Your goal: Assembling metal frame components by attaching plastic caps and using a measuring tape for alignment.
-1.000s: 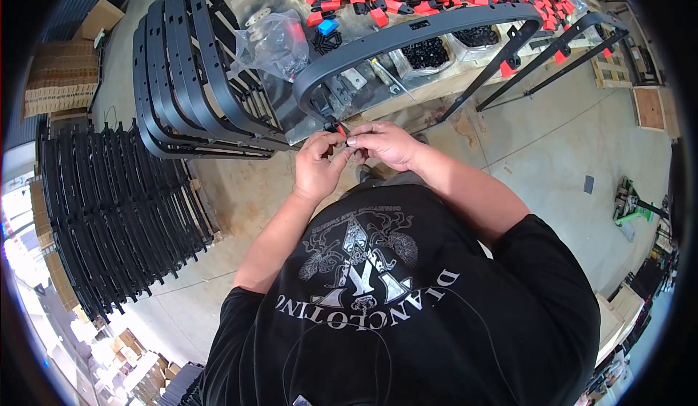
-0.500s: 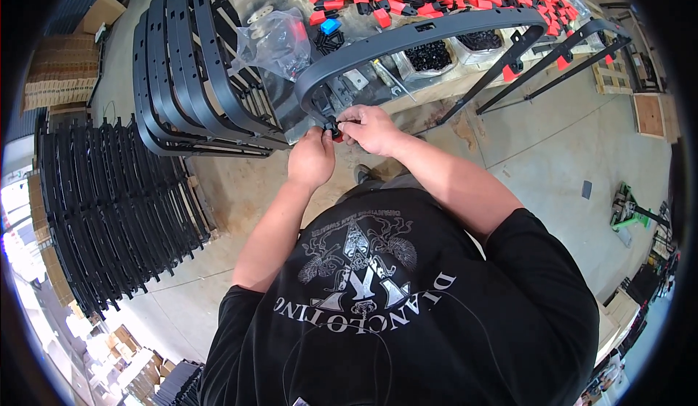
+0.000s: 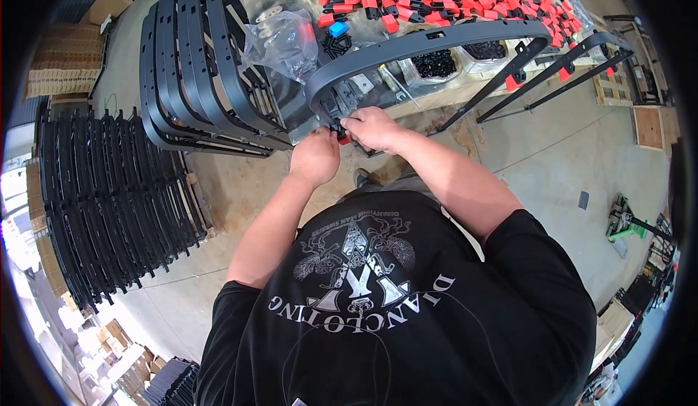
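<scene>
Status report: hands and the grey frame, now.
Left hand and right hand pinching a small red-and-black part at the end of the curved grey frame. Frame lies across the workbench. Clear plastic bag nearby, not blocking.

Both hands (image 3: 345, 141) moved up from chest to curved frame's (image 3: 407, 46) lower end.

Both bare forearms reach up and forward from the lower part of the view, converging at the centre; the left hand (image 3: 316, 157) sits knuckles-up, fingers curled under and pinched at the tips; the right hand (image 3: 372, 127) is just beside it, slightly higher, fingers bent inward toward the left one; fingertips of the two hands meet or nearly meet, too small to tell which; both elbows are bent, the right arm coming in at a slant, short black sleeves at the upper arms.
</scene>
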